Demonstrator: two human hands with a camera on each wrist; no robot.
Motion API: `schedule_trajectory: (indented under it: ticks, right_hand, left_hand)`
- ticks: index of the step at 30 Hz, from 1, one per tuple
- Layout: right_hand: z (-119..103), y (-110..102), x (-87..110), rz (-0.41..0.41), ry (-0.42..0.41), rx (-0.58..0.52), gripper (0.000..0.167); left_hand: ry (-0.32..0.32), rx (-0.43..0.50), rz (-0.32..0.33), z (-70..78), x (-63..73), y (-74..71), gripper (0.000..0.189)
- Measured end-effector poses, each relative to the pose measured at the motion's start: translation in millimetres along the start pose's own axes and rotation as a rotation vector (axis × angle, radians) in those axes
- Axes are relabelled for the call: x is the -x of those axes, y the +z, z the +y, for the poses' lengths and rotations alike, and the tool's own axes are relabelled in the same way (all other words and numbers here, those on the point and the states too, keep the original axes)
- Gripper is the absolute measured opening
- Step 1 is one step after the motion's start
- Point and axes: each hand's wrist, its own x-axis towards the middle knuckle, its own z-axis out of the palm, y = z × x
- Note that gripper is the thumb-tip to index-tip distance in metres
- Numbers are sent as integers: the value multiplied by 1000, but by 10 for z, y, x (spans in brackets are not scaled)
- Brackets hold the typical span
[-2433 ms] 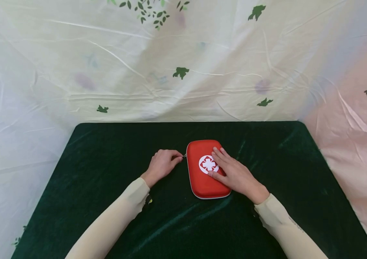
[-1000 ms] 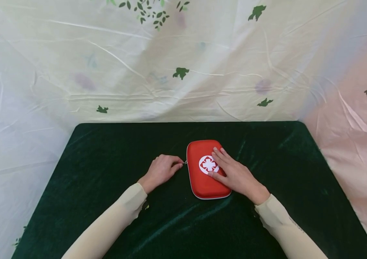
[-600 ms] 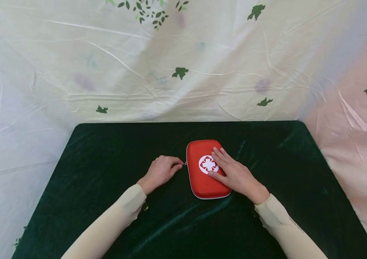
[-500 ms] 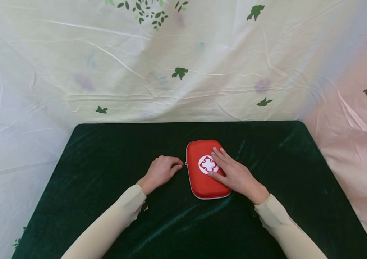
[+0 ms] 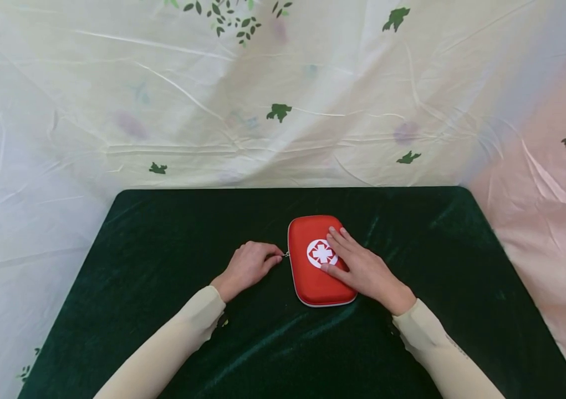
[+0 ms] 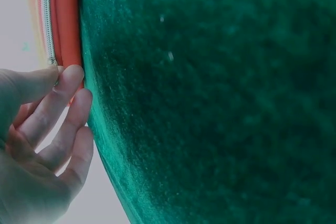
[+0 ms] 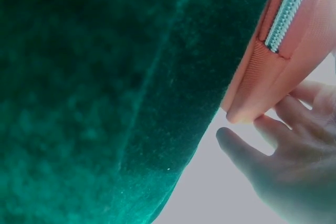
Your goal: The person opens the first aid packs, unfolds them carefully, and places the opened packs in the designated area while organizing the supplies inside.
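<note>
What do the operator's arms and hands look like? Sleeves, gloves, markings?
Long cream sleeves, loose at the cuffs. Left hand and right hand ungloved, no rings visible. Faint dark marks on the right sleeve, too small to make out.

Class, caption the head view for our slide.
Left hand pinches the zipper pull; right hand rests on the red case.

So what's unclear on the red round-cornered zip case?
All views: inside of the red case, which appears shut.
Head view: right edge of the round white emblem, under right hand.
Head view: most of the silver zipper pull, in left hand.
Right wrist: rest of the case, beyond the frame.
</note>
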Motion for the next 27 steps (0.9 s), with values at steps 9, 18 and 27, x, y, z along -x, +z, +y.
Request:
schedule_trajectory:
  ticks: [9,18,27]
  right_hand:
    - [14,9,-1,10,-7,6,83]
    - [14,16,4,12,-8,-3,82]
    - [7,23,1,16,-8,-1,82]
  left_hand:
    - [16,-9,0,7,19,5,19]
    - [32,-11,-14,16,61,22,19]
    - [44,-2,-27,28,106,24,20]
